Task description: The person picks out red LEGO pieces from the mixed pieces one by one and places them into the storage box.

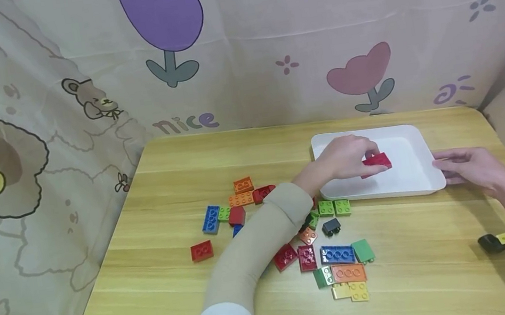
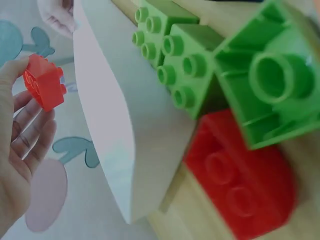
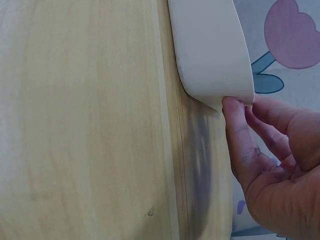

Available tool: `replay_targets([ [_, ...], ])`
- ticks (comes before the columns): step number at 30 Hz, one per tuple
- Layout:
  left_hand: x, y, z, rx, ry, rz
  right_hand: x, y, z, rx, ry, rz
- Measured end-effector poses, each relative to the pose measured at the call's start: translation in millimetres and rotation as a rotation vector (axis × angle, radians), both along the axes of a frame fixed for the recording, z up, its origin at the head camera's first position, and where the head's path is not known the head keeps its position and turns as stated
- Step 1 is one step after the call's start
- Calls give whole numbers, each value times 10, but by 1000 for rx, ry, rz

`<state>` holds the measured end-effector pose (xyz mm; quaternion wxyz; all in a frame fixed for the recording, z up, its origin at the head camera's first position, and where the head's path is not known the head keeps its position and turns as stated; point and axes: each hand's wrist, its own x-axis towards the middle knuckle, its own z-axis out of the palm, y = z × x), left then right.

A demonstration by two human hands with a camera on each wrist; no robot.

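Observation:
My left hand point(image 1: 347, 157) is over the white tray point(image 1: 412, 188), pinching a red toy building brick point(image 1: 377, 161) between thumb and fingers. In the left wrist view, that red brick point(image 2: 44, 82) shows studs on its right side and a hollow underside facing left. At the tray's right end, my right hand point(image 1: 472, 167) grips the edge. The right wrist view has its thumb and fingertips on the tray's end wall point(image 3: 215, 55). Just in front of the tray lie two light green bricks point(image 1: 334, 208), studs up.
Loose bricks cover the table's middle: a blue brick point(image 1: 211, 220), an orange brick point(image 1: 241, 199), a black brick point(image 1: 331, 227), a yellow brick point(image 1: 359, 291) and several others. My left forearm hides some. A patterned cloth point(image 1: 242, 83) hangs behind the wooden table point(image 1: 153, 279).

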<state>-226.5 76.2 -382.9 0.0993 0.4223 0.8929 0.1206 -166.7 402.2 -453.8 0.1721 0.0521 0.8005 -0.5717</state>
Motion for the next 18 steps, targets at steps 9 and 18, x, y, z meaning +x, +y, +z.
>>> replay_targets([
  [9, -107, 366, 73, -107, -5, -25, -24, -10, -14, 10, -13, 10],
  [18, -197, 684, 17, -191, -1, -25, -14, 14, 1, 37, -19, 10],
])
